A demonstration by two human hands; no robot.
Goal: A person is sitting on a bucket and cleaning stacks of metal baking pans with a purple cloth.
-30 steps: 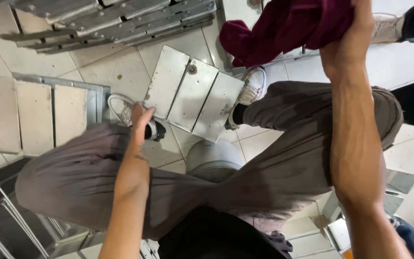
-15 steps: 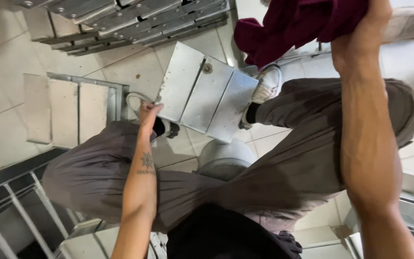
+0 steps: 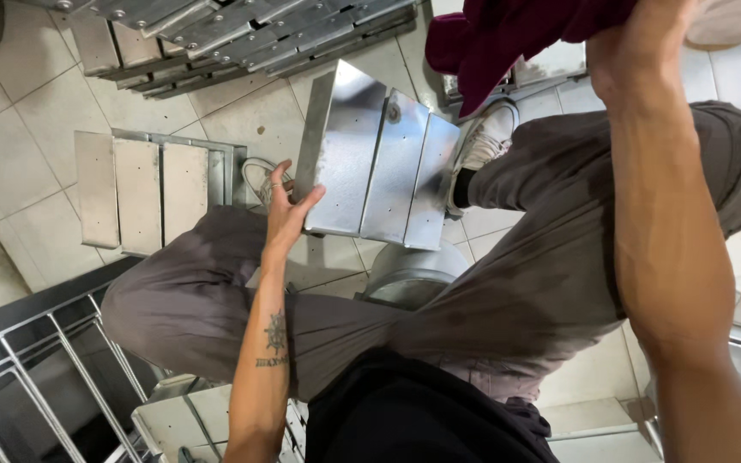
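Galvanised steel panel [image 3: 376, 159], ribbed and shiny, stands tilted between my knees above the tiled floor [image 3: 10, 146]; my left hand [image 3: 287, 214] grips its lower left edge. My right hand [image 3: 636, 51] is closed on a maroon cloth [image 3: 508, 39].

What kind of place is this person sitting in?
Probably a metal workshop: stacked grey folded sheet-metal parts lie on a pale tiled floor, and the left hand grips a shiny folded steel panel.
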